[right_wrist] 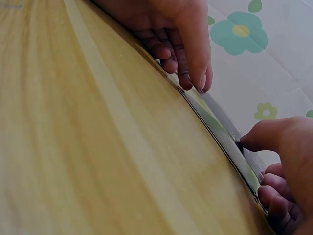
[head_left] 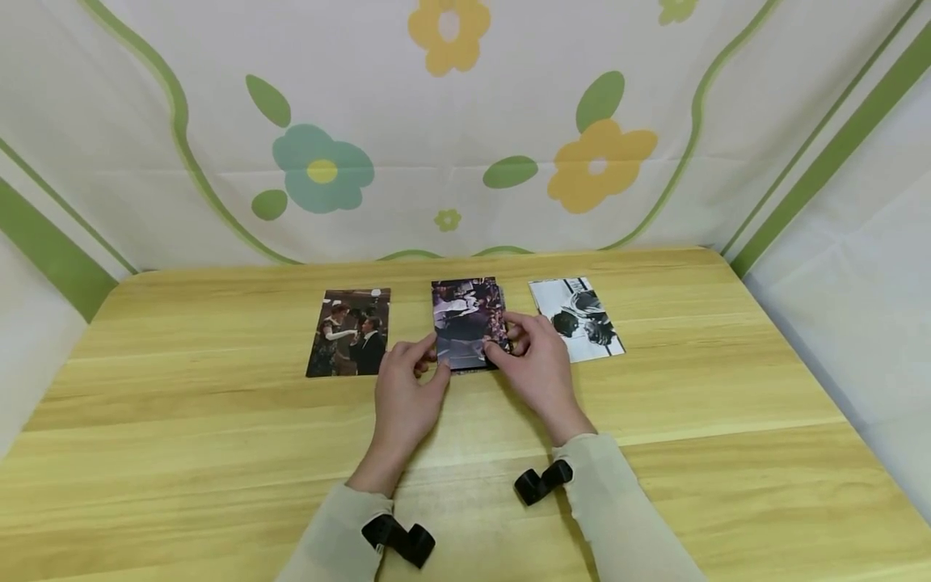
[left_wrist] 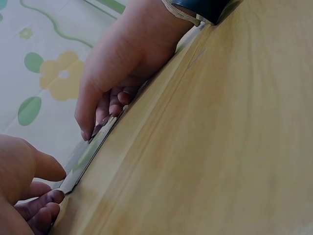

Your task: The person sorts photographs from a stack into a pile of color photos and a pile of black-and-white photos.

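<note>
A small stack of photo cards point(head_left: 463, 323) lies on the table in the middle of the head view, the top one a dark picture with a pale figure. Slivers of cards beneath show at its right and lower edges. My left hand point(head_left: 409, 396) holds the stack by its lower left side, thumb at the near edge. On the other side my right hand point(head_left: 538, 364) pinches the right edge, its thumb on the top card. In the right wrist view the stack point(right_wrist: 220, 132) looks thin and glossy, low against the wood between both hands.
A dark photo card point(head_left: 349, 331) of two people lies left of the stack. To the right, a black-and-white card point(head_left: 578, 319) lies slightly turned, near my right hand. Behind the wooden table point(head_left: 218, 453) hangs a flowered cloth point(head_left: 451, 121).
</note>
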### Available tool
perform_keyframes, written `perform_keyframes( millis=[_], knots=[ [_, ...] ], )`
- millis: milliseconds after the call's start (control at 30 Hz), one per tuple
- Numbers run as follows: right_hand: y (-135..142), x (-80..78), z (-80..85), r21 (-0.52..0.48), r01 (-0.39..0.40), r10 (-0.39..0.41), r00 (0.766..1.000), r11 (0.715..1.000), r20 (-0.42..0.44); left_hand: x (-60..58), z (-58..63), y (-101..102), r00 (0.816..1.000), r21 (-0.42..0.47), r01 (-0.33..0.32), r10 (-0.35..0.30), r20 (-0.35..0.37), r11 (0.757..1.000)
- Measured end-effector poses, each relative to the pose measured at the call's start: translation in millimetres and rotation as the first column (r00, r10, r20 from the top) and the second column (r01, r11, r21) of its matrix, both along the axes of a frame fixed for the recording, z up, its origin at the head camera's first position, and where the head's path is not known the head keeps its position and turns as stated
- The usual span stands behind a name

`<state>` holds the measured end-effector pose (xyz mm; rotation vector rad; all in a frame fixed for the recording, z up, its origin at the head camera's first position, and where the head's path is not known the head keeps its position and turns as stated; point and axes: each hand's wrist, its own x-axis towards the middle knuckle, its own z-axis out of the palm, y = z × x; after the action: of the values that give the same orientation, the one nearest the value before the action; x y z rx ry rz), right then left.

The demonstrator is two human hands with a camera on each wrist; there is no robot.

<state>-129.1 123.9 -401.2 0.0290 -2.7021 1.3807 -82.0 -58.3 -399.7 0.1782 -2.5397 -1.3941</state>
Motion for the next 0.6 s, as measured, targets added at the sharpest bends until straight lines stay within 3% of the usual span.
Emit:
perform_keyframes(
  millis=[267, 600],
  knots=[
    [0, 0.7, 1.0, -0.031, 0.004, -0.004, 1.000, 1.000, 0.001, -0.5, 0.1, -1, 1.000, 0.035, 0.003, -0.003, -0.009, 0.999],
    [-6, 3.8, 9.8, -0.133, 0.015, -0.014, 1.000, 0.991, 0.009, -1.0, 7.6, -8, 1.000, 0.247, 0.007, 0.000, -0.031, 0.969]
  ],
)
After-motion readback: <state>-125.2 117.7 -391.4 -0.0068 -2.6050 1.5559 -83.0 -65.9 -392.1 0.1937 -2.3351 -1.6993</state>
